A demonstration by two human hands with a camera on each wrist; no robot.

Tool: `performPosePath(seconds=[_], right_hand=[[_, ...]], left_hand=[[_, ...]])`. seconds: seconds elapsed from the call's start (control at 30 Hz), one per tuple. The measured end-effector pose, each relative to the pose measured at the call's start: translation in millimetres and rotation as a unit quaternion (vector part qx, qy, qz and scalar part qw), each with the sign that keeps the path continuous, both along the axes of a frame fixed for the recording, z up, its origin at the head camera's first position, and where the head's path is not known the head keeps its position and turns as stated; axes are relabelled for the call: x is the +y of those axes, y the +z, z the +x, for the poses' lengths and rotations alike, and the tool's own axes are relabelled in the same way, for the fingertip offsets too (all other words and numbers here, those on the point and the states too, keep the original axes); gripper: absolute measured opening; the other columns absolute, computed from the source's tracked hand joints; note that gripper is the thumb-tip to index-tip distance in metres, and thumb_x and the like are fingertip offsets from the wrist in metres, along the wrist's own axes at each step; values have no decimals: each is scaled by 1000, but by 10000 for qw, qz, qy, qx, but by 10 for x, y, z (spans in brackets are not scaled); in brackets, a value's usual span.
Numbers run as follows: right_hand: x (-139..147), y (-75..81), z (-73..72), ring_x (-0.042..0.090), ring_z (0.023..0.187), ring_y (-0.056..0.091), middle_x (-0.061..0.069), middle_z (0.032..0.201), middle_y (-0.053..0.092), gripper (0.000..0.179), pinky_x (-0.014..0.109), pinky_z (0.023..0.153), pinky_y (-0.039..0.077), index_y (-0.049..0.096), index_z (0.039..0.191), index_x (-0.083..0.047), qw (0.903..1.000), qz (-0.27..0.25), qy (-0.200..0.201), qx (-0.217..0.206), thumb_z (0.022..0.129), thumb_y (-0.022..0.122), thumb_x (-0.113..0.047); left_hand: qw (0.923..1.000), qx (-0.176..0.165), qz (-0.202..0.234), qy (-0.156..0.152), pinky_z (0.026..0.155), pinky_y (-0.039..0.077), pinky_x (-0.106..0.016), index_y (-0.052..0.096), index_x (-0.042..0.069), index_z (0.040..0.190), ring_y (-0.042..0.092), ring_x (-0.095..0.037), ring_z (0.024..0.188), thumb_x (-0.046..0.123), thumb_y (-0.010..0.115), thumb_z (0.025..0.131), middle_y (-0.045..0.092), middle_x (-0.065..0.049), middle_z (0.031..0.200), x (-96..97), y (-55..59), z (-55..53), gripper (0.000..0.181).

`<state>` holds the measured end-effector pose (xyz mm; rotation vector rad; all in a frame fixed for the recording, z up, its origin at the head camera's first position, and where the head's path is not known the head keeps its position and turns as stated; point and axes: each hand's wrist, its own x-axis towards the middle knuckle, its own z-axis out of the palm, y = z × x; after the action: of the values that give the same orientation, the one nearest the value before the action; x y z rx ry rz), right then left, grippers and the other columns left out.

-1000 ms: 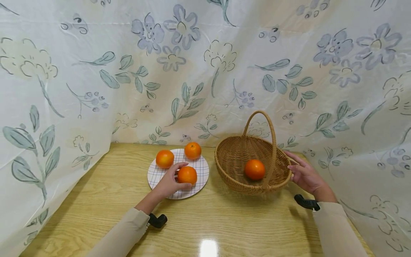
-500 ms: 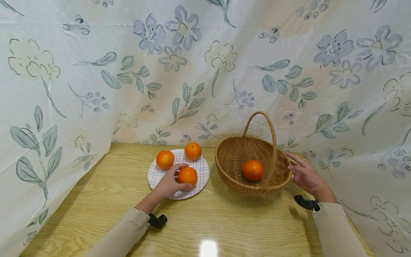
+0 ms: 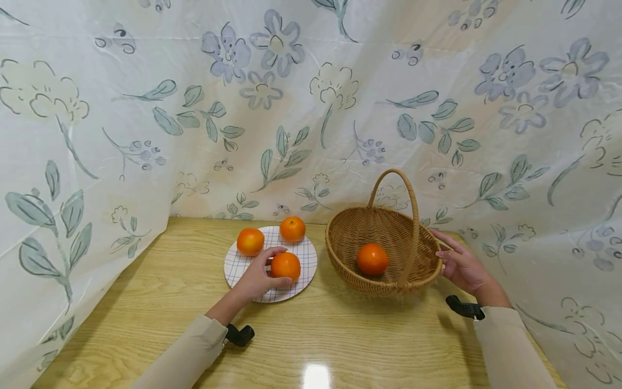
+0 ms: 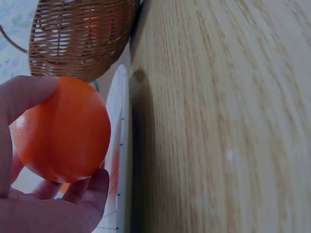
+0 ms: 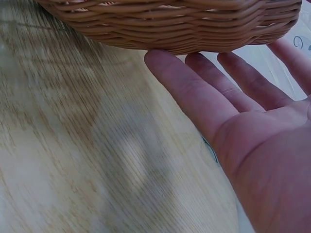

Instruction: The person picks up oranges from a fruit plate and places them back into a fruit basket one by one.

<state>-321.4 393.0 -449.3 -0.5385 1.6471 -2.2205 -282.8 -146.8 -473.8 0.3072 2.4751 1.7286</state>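
Observation:
My left hand [image 3: 257,274] holds an orange [image 3: 285,267] between thumb and fingers, low over the front of a round white plate [image 3: 308,259] with a blue grid. In the left wrist view the fingers curl under the orange [image 4: 63,131] while the thumb lies on its upper side. Two more oranges sit at the plate's back, a left one [image 3: 250,241] and a right one [image 3: 292,229]. My right hand [image 3: 461,266] touches the right side of a wicker basket [image 3: 340,265]; its fingertips meet the weave [image 5: 194,29] with fingers fairly straight. Another orange [image 3: 372,259] lies inside.
The basket's tall arched handle [image 3: 413,216] rises over its right part. A floral curtain [image 3: 291,119] hangs behind and at both sides of the wooden table [image 3: 272,346]. Black wrist mounts [image 3: 239,335] sit on both wrists.
The orange in the basket has rolled left along its bottom. My left hand and its orange have barely shifted, and the right hand stays at the basket.

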Motion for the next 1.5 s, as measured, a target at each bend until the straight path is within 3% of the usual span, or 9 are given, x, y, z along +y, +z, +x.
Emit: performPosePath(seconds=[0.47,0.7,0.87,1.27,1.5], right_hand=[[24,7,-25,16,122,65,-2,145,54,64,39,91,61,28,163,-22,9999,62,116,31,106,32,7],[22,15,-28,17,119,66,0,145,55,67,38,90,61,10,166,-12,9998,29,181,28,106,31,8],[23,21,-24,17,117,67,0,144,56,67,38,89,61,11,166,-13,9997,26,234,52,105,31,8],[28,27,-24,18,117,67,0,146,55,67,38,89,61,12,166,-13,9997,32,231,53,105,31,9],[29,33,-30,18,119,66,-1,147,55,68,38,89,61,11,166,-13,9997,47,230,54,105,31,9]], left_hand=[[9999,148,-56,-28,102,53,-45,54,21,143,51,-32,126,25,88,82,50,-8,147,0,132,1,70],[9997,223,-41,-59,101,54,-43,55,24,141,54,-31,122,25,87,83,51,-8,146,20,214,-43,66],[9997,243,1,-52,101,55,-42,55,25,140,56,-29,122,26,87,83,53,-5,146,61,292,-63,66],[9984,427,90,-352,96,58,-41,54,26,141,57,-29,120,29,86,83,56,-4,144,242,534,-135,66],[9974,476,210,-502,97,57,-42,51,19,145,58,-32,123,28,85,84,56,-7,142,318,654,-192,71]])
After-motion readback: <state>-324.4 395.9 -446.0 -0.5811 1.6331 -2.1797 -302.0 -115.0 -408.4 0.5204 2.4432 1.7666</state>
